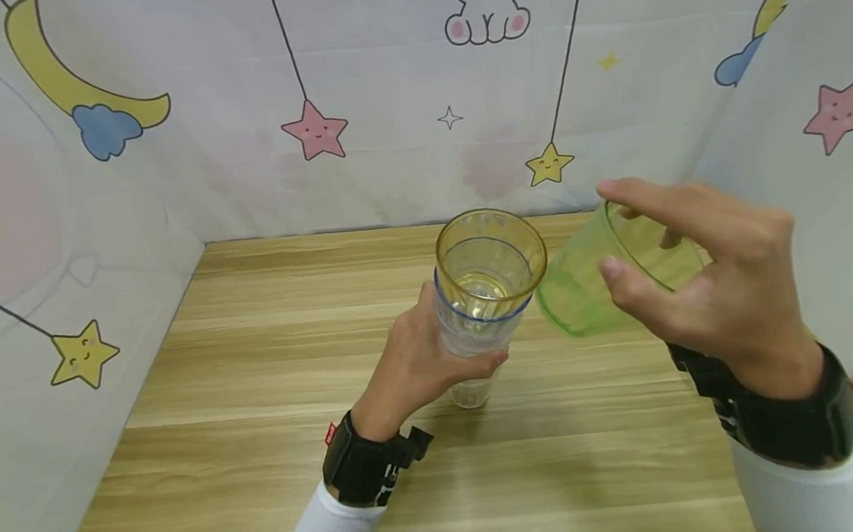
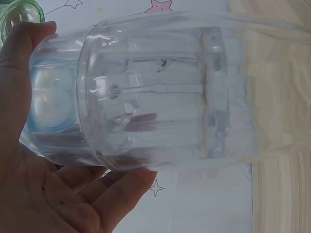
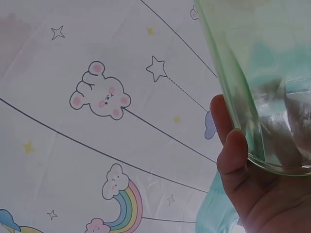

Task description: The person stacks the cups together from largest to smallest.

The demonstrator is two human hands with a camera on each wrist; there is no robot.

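Observation:
My left hand (image 1: 412, 367) grips a stack of nested, see-through cups, held roughly upright above the table. At its top sits an amber-rimmed cup (image 1: 538, 253), inside a blue-rimmed cup (image 1: 476, 316). Lower down, a clear cup (image 1: 470, 394) shows beneath the thumb; the left wrist view has its ribbed wall (image 2: 165, 92) up close. On the right, my right hand (image 1: 735, 275) holds a green see-through cup (image 1: 585, 278) by its rim, thumb on the near side and fingers over the far side. The green cup leans, its base toward the stack and close beside it.
Under both hands lies a wood-grain table (image 1: 266, 329). White fabric walls (image 1: 389, 177) printed with stars, moons and bears stand along the back and both sides. Each wrist wears a black strap (image 1: 367, 463) with a camera.

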